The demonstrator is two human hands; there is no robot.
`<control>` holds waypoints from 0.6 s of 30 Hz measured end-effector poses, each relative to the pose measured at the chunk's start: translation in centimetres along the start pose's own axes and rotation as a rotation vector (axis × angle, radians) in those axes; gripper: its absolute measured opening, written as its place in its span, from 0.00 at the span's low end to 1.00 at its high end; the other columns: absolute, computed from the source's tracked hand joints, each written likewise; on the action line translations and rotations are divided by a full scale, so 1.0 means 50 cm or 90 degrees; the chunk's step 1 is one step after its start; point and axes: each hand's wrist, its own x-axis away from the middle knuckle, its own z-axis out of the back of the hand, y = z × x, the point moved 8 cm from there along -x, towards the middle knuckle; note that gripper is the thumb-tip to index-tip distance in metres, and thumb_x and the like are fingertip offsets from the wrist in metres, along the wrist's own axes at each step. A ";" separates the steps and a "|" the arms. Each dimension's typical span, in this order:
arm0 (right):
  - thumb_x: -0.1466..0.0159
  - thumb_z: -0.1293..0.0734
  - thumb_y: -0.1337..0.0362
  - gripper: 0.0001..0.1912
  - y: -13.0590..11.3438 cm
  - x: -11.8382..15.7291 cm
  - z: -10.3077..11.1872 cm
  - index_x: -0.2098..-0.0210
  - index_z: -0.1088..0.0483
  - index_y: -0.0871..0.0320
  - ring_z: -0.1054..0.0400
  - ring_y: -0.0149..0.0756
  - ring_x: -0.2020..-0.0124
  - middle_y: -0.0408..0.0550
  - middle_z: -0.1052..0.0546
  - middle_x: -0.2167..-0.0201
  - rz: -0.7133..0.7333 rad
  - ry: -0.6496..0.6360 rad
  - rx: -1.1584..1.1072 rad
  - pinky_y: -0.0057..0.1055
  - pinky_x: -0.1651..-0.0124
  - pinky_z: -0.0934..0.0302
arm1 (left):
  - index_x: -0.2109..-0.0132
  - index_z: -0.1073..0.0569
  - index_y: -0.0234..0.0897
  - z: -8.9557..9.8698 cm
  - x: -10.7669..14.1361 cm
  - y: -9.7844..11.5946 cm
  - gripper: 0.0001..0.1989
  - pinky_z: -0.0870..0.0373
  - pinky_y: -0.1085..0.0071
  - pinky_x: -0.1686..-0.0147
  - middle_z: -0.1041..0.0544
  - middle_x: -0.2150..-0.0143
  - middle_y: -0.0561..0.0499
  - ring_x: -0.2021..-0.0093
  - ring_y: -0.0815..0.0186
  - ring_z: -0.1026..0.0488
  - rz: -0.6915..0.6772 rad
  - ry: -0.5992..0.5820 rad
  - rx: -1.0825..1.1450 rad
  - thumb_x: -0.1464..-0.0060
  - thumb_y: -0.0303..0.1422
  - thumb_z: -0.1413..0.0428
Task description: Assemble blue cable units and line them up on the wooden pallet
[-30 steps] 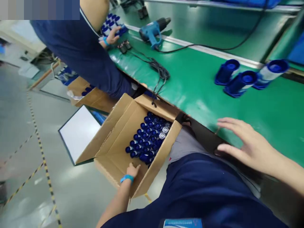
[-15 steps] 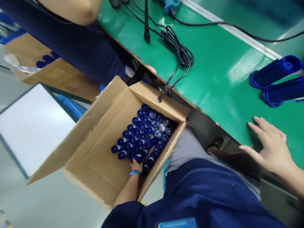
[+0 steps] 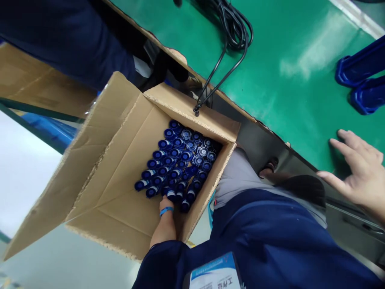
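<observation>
Here the left hand (image 3: pixel 166 202) reaches deep into the box (image 3: pixel 120 192), fingers hidden among upright bottles (image 3: pixel 177 160), grip unclear, while the right hand (image 3: pixel 359 168) lies spread flat on the surface (image 3: pixel 270 80) as a brace.

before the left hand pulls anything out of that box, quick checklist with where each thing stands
1. Left hand down in the cardboard box, at the near end of the blue-capped bottles: ok.
2. Grip closed on a bottle: cannot tell, fingers hidden.
3. Box flaps open: ok.
4. Black cable off the box: not ok, its plug hangs over the far flap.
5. Right hand open and holding nothing, at the edge of the green bench: ok.
</observation>
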 end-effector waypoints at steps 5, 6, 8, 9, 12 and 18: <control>0.33 0.41 0.37 0.41 -0.004 -0.002 0.002 0.33 0.38 0.61 0.43 0.59 0.32 0.68 0.36 0.34 0.044 0.022 0.018 0.53 0.33 0.47 | 0.39 0.31 0.29 0.036 0.032 -0.009 0.20 0.27 0.58 0.51 0.22 0.50 0.32 0.49 0.51 0.23 -0.010 0.019 -0.032 0.35 0.30 0.51; 0.33 0.41 0.36 0.41 -0.004 -0.002 0.003 0.33 0.37 0.61 0.43 0.59 0.32 0.68 0.36 0.34 0.045 0.024 0.016 0.53 0.33 0.47 | 0.38 0.32 0.30 0.038 0.041 -0.003 0.21 0.27 0.58 0.51 0.23 0.49 0.32 0.49 0.50 0.23 -0.025 0.022 -0.034 0.36 0.29 0.51; 0.34 0.40 0.35 0.43 -0.002 -0.002 0.002 0.34 0.37 0.62 0.44 0.59 0.31 0.68 0.36 0.34 0.036 0.019 0.012 0.52 0.32 0.48 | 0.36 0.32 0.35 0.032 0.060 0.015 0.23 0.28 0.58 0.50 0.23 0.46 0.32 0.48 0.49 0.23 -0.067 0.020 -0.037 0.37 0.27 0.52; 0.34 0.40 0.34 0.43 0.000 -0.002 0.001 0.34 0.37 0.62 0.45 0.58 0.31 0.68 0.37 0.33 0.027 0.013 0.010 0.51 0.32 0.49 | 0.36 0.31 0.36 0.024 0.069 0.027 0.24 0.28 0.58 0.49 0.24 0.46 0.33 0.47 0.49 0.24 -0.088 0.015 -0.038 0.38 0.27 0.51; 0.35 0.40 0.33 0.45 -0.001 -0.001 0.000 0.34 0.37 0.62 0.45 0.57 0.31 0.68 0.37 0.33 0.017 0.005 0.002 0.51 0.31 0.50 | 0.36 0.30 0.38 -0.003 0.085 0.058 0.24 0.29 0.58 0.47 0.24 0.46 0.34 0.47 0.49 0.24 -0.122 -0.004 -0.035 0.39 0.26 0.51; 0.34 0.42 0.32 0.46 -0.009 -0.001 0.004 0.34 0.37 0.64 0.46 0.56 0.30 0.67 0.38 0.33 0.012 0.009 -0.013 0.51 0.30 0.51 | 0.30 0.40 0.34 -0.028 0.093 0.078 0.27 0.31 0.62 0.43 0.32 0.37 0.31 0.44 0.52 0.25 -0.076 0.005 0.016 0.36 0.30 0.55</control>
